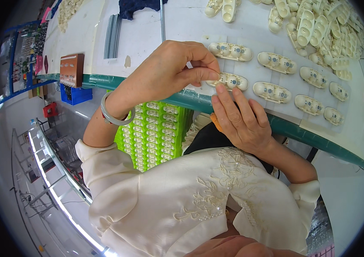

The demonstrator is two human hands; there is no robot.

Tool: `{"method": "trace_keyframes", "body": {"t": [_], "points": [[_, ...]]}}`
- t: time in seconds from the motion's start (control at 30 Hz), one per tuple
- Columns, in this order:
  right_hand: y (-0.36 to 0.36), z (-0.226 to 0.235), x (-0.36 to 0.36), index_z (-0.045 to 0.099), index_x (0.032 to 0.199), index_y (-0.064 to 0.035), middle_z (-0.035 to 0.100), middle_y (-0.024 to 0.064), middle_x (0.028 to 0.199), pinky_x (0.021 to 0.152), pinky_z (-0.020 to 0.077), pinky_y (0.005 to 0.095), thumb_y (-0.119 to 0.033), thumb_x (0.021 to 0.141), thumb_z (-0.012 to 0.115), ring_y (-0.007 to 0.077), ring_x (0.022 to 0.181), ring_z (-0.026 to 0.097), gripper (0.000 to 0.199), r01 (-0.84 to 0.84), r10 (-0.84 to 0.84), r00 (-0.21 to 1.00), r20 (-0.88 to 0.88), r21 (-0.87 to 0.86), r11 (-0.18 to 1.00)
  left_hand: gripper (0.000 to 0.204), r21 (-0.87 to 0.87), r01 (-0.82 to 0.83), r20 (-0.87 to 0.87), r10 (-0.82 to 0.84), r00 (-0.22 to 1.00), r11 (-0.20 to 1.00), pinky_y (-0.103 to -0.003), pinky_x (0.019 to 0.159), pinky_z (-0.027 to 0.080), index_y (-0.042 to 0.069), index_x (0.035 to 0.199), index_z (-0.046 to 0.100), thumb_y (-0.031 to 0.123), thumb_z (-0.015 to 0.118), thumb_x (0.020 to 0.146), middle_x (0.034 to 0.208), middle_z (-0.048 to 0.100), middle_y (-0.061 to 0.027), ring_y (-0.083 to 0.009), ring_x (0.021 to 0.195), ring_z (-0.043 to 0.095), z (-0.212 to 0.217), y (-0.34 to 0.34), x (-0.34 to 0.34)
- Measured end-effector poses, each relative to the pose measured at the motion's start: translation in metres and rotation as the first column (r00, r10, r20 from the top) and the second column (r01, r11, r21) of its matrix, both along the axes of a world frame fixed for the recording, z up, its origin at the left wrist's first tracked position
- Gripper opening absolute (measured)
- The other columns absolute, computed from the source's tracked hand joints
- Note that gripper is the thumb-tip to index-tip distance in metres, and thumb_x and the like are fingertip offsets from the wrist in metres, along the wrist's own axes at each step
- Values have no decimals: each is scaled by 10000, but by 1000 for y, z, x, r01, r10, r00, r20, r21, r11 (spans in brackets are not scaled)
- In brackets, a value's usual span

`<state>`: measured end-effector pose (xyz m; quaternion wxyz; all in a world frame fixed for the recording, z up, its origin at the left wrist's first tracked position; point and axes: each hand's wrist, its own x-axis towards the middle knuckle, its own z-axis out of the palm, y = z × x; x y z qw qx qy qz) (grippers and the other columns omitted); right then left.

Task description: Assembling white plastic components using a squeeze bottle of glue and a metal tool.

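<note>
1. Eight cream oblong housings lie in two rows of four on the worktop (79,38), all at or to the right of the hands.
2. One cream housing (234,81), leftmost in the nearer row, is right at the fingertips of both hands. It lies flat, its long axis running left to right, the right end dipping slightly toward the person and pointing away from the left hand.
3. The left hand (177,64) has its thumb and forefinger drawn together at that housing's left end; I cannot tell whether anything is nipped between them.
4. The right hand (244,122) is loosely spread, fingers straight, fingertips at the housing's near side.
5. Beyond the right hand, farther right, loose cream shells (307,28) are heaped, pointing every which way.
6. Left of the left hand are grey rods (112,37) and a brown box (71,70); below its wrist, a bright green tray (161,106) holds rows of pale pieces.
</note>
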<state>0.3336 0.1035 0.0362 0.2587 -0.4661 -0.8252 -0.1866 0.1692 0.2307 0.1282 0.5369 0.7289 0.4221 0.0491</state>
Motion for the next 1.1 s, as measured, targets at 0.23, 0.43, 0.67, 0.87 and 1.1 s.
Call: {"method": "trace_keyframes", "body": {"t": [0.23, 0.43, 0.67, 0.87, 1.1], "points": [[0, -2, 0, 545, 1121, -133, 534, 8, 1272, 941, 307, 321, -230, 889, 467, 149, 1107, 501, 263, 8, -8, 1000, 1, 8, 1000, 60, 137, 125, -16, -123, 992, 983, -208, 583, 496, -12, 838, 619, 35, 643, 810, 794, 589, -26, -76, 691, 559, 1, 7, 4], [0, -2, -1, 549, 1114, -135, 535, 8, 1269, 945, 308, 324, -238, 892, 466, 158, 1113, 501, 259, 7, -7, 1000, 4, 13, 1000, 68, 239, 314, 8, -325, 946, 919, -210, 559, 482, -13, 842, 625, 28, 651, 794, 796, 589, -43, -104, 637, 581, 4, 15, 13], [1, -2, 1, 547, 1118, -123, 535, 22, 1267, 932, 326, 331, -244, 884, 469, 168, 1123, 499, 275, -8, 8, 1000, 13, 14, 1000, 77, 96, 201, -97, -191, 977, 975, -186, 550, 485, -18, 852, 638, 41, 656, 805, 765, 602, -31, -78, 622, 582, 10, 12, 15], [0, -3, 0, 557, 1105, -118, 540, 28, 1255, 930, 333, 325, -238, 877, 470, 171, 1114, 500, 272, -6, 6, 1000, -18, 27, 1000, 117, -212, -25, -194, -17, 981, 977, -176, 538, 490, 2, 815, 646, 108, 692, 798, 690, 625, -23, -66, 591, 591, 20, 15, 23], [2, -2, 5, 564, 1097, -96, 535, 48, 1256, 926, 348, 334, -232, 871, 469, 187, 1112, 494, 281, -32, 32, 999, 0, 39, 999, 151, -304, -14, -282, -76, 956, 952, -182, 530, 495, 3, 802, 644, 142, 702, 791, 695, 625, -24, -71, 589, 597, 25, 24, 30]]}}
